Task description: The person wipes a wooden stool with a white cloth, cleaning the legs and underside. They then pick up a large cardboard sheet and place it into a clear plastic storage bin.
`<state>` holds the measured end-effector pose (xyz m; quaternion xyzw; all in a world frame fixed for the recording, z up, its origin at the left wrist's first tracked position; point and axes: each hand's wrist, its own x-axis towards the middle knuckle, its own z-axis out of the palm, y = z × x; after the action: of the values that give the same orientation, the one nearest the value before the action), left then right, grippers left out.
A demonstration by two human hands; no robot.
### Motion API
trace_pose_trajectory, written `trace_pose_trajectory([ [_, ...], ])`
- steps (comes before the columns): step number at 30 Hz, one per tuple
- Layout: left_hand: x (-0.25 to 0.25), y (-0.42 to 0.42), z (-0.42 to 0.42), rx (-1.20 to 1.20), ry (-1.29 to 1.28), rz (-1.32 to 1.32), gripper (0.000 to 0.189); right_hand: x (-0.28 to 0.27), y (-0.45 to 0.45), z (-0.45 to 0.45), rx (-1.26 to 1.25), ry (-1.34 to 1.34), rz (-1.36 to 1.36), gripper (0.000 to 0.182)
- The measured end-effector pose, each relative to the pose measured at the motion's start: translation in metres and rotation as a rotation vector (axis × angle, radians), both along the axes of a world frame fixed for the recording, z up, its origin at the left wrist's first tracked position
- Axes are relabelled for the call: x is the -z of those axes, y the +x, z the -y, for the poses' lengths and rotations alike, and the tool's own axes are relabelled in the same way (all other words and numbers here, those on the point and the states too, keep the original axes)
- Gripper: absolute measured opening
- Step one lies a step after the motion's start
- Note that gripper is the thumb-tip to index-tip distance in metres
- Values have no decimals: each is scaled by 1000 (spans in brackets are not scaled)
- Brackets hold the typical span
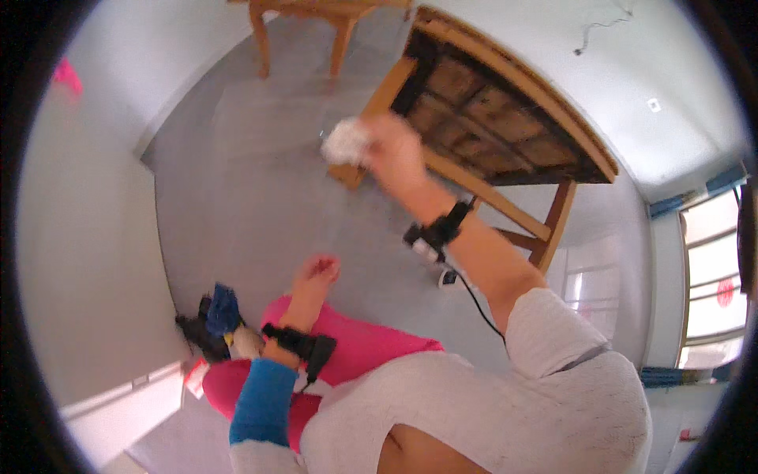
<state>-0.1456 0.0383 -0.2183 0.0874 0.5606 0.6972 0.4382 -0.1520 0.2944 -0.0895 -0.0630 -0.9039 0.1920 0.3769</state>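
Raised and stretched forward, my right hand (394, 154) grips a crumpled white cloth or wad (345, 142); motion blur hides its exact material. The cloth is in front of a leg of a wooden piece of furniture (474, 106), whose dark, stained underside with cross-bars faces me. Whether the cloth touches the wood cannot be seen. My left hand (320, 272) hovers over the grey floor (237, 195) just beyond my pink-clad knee. Its fingers look curled, but blur hides whether anything is in them. Both wrists wear black strapped devices with cables.
A second wooden table (308, 12) with curved legs stands at the far end. A blue cloth-like item (223, 311) and black items (201, 332) lie by the left white wall (89, 237). A small black-and-white object (450, 278) is under my right forearm. A cable (598, 26) hangs on the right wall.
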Motion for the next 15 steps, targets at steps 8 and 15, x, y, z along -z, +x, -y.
trace_pose_trajectory([
  [8, 11, -13, -11, 50, -6, -30, 9, 55, 65, 50, -183, 432, 477, 29],
  [15, -25, 2, -21, 25, -93, 18, 8, 23, 49, 18, 226, 301, 237, 25],
])
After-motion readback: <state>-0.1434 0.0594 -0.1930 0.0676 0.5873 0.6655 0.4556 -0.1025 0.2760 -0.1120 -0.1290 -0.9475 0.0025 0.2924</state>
